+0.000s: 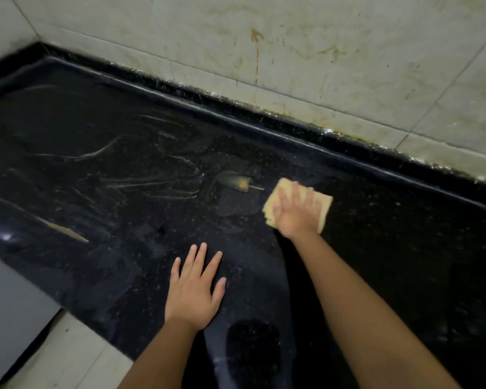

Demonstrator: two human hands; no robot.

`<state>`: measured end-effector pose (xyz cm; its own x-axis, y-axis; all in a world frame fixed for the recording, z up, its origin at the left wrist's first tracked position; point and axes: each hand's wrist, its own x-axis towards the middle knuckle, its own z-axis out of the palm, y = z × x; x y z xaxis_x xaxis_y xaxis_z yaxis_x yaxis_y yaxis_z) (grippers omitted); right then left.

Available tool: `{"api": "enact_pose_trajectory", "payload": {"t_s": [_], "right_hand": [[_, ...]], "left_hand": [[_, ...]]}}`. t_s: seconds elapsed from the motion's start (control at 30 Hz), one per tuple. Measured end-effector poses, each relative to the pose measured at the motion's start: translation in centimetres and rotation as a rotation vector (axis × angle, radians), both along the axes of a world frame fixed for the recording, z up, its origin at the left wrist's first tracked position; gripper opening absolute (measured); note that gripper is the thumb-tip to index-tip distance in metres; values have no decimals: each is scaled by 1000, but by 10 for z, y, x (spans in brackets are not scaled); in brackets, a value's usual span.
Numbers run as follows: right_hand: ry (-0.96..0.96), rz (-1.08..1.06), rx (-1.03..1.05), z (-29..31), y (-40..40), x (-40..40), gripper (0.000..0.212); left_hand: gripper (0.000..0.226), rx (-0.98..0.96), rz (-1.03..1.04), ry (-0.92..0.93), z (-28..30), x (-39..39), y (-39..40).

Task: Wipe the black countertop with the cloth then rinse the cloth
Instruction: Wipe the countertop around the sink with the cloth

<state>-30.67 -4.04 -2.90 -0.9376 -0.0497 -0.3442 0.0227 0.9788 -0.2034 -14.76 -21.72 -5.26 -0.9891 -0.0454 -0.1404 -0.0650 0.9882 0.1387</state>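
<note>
My right hand (295, 214) has its fingers (295, 192) spread flat and pressing down on the cloth (324, 204), a folded yellow pad lying on the black tabletop (124, 209) toward the back ledge. My left hand (195, 290) lies nearer me, fingers straight and apart, palm resting on the bare stone and holding nothing. Just left of the cloth sits a yellowish smear (237, 182), with pale streaks (152, 183) further left. I judge the cloth soft, light and likely damp, so a flat palm over its middle suits pushing it; to lift it for rinsing, I would bunch it from the edges. Behind stands a stained tile wall (320, 51).
</note>
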Motion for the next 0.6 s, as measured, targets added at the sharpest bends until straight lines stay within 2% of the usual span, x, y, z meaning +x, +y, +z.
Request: {"api": "enact_pose_trajectory", "payload": {"t_s": [0.1, 0.17, 0.23, 0.37, 0.43, 0.53, 0.6], "right_hand": [[18, 294, -61, -6, -47, 32, 49], [110, 479, -24, -8, -35, 61, 45], [166, 506, 30, -15, -1, 87, 44], [77, 276, 102, -7, 89, 107, 61], [57, 51, 83, 5, 123, 76, 55], [103, -241, 30, 19, 127, 20, 52], [51, -295, 31, 7, 103, -27, 53]], "left_hand": [[62, -13, -6, 25, -1, 0, 1], [62, -16, -2, 23, -3, 0, 0], [68, -32, 12, 41, -4, 2, -2], [68, -48, -11, 104, 1, 6, -3], [67, -44, -27, 133, 5, 0, 0], [66, -41, -38, 166, 10, -2, 4], [63, -48, -40, 150, -3, -8, 7]]}}
